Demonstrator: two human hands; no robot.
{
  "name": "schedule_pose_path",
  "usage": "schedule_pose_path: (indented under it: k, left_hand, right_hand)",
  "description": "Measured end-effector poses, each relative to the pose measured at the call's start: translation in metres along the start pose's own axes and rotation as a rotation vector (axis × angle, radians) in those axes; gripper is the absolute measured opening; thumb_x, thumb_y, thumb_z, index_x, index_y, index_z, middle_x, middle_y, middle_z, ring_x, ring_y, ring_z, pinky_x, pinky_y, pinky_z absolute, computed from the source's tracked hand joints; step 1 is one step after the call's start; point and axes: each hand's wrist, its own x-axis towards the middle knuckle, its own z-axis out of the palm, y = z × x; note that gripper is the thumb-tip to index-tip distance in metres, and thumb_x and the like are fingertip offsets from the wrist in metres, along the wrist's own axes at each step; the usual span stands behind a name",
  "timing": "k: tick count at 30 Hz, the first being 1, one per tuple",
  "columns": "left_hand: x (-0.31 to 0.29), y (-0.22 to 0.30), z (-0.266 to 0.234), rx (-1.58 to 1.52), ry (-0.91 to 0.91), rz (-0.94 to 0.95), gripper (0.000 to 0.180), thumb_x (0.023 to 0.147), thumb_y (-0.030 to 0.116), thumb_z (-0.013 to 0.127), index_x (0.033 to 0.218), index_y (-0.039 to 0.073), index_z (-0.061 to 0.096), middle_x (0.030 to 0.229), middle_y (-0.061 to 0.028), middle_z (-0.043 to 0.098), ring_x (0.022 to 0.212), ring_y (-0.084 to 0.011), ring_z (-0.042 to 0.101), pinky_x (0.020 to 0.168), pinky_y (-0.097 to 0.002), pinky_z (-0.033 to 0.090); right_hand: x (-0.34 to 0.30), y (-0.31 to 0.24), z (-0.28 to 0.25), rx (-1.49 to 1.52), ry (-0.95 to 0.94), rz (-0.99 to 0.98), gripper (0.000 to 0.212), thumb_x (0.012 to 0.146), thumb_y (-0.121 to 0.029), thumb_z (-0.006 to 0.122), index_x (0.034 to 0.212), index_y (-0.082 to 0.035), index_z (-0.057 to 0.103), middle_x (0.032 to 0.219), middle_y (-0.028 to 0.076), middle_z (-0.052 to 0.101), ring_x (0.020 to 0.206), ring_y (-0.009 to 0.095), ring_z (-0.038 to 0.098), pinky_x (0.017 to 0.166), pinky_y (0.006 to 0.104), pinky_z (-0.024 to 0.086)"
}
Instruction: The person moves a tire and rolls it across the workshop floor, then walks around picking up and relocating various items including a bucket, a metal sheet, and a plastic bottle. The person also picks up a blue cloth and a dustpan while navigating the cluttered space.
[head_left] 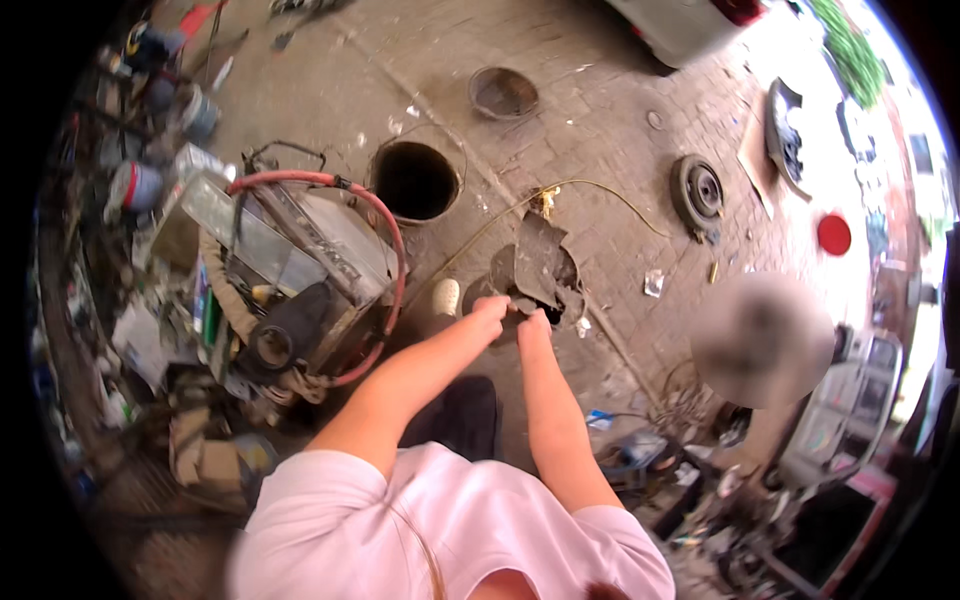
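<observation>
1. Dark grey and ragged-edged, a flat rubbery sheet (pixel 540 262) was held out in front of the person, above the brick paving (pixel 600 120), its lower edge meeting both hands.
2. The left hand (pixel 490 308) was curled shut, pinching the sheet's lower left corner; the right hand (pixel 533 322) closed on the lower edge just beside it. Two grips so close together suggested the sheet was being held steady for a look or pulled at one spot, though the fingers were too small to tell which.
3. Both bare forearms reached forward from a pink shirt (pixel 440 530), and a pale rounded object (pixel 445 296) lay on the paving just left of the hands.
4. A thin yellow hose (pixel 600 190) curved behind the sheet's top.
5. To the left stood a cluttered metal machine (pixel 300 270) looped by a red hose (pixel 390 240), with an open round hole (pixel 414 180) in the ground behind it and a round cover (pixel 502 92) farther off.
6. To the right lay a small wheel (pixel 697 192) and a red disc (pixel 833 234).
7. Cans and white containers (pixel 135 185) stood along the left edge; their labels were too blurred to describe.
</observation>
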Motion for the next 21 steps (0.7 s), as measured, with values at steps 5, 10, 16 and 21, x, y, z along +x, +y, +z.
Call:
schedule_pose_path:
  k: [5, 10, 16, 21]
  left_hand:
    - [0.024, 0.098, 0.031, -0.099, 0.022, -0.035, 0.023, 0.077, 0.023, 0.056, 0.062, 0.006, 0.060, 0.051, 0.0001, 0.041, 0.045, -0.0106, 0.033, 0.042, -0.0274, 0.025]
    - [0.098, 0.186, 0.066, -0.350, 0.128, 0.096, 0.019, 0.075, 0.019, 0.057, 0.066, 0.003, 0.059, 0.054, -0.0032, 0.046, 0.047, -0.0133, 0.039, 0.044, -0.0287, 0.031]
    - [0.226, 0.213, 0.084, -0.582, 0.178, 0.117, 0.023, 0.079, 0.022, 0.056, 0.067, 0.002, 0.060, 0.052, -0.0001, 0.040, 0.045, -0.0101, 0.035, 0.042, -0.0263, 0.030]
    - [0.283, 0.228, 0.091, -0.671, 0.155, 0.212, 0.025, 0.080, 0.023, 0.055, 0.067, 0.003, 0.059, 0.057, 0.0024, 0.040, 0.050, -0.0082, 0.033, 0.048, -0.0220, 0.028]
  right_hand:
    - [-0.038, -0.065, 0.097, -0.199, -0.136, 0.002, 0.051, 0.074, -0.032, 0.055, 0.104, 0.008, 0.045, 0.108, 0.017, 0.050, 0.092, 0.028, 0.052, 0.078, 0.0370, 0.042]
    - [0.010, -0.099, 0.239, -0.234, -0.402, -0.115, 0.039, 0.071, -0.022, 0.055, 0.096, 0.007, 0.049, 0.095, 0.014, 0.055, 0.079, 0.028, 0.055, 0.067, 0.0409, 0.047]
    - [0.027, -0.107, 0.371, -0.400, -0.496, -0.212, 0.035, 0.075, -0.018, 0.055, 0.098, 0.008, 0.051, 0.094, 0.013, 0.055, 0.078, 0.027, 0.056, 0.065, 0.0391, 0.048]
    - [0.060, -0.102, 0.442, -0.594, -0.660, -0.270, 0.034, 0.078, -0.023, 0.052, 0.097, 0.005, 0.051, 0.093, 0.011, 0.056, 0.078, 0.023, 0.056, 0.067, 0.0361, 0.046]
